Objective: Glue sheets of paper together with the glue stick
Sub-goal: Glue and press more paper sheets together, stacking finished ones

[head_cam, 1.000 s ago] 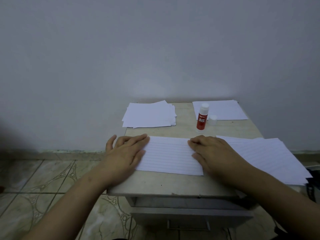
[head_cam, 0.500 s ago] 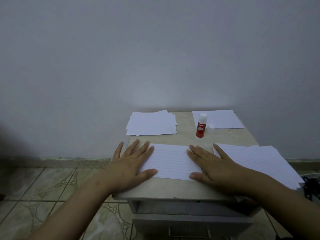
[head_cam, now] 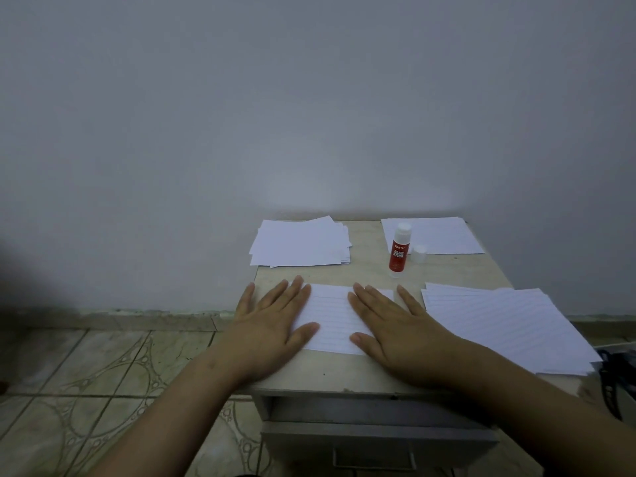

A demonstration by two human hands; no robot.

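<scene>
Lined sheet (head_cam: 330, 321) is lying flat at the tabletop's (head_cam: 371, 270) front edge. Left hand (head_cam: 272, 333) and right hand (head_cam: 395, 333) are pressing on its ends, fingers straight, gripping nothing. Glue stick (head_cam: 399, 251) is standing uncapped behind, cap (head_cam: 419, 254) beside it.

Two bare hands lie on the table: the left hand (head_cam: 272, 325) and the right hand (head_cam: 395, 328). There is one red glue stick with a white top (head_cam: 399, 251) and one small white cap (head_cam: 419, 253). I count one lined white sheet (head_cam: 332, 320) under the hands, and three groups of white paper: a pile at back left (head_cam: 299, 242), a sheet at back right (head_cam: 444, 235), a stack at right (head_cam: 499, 325).
</scene>
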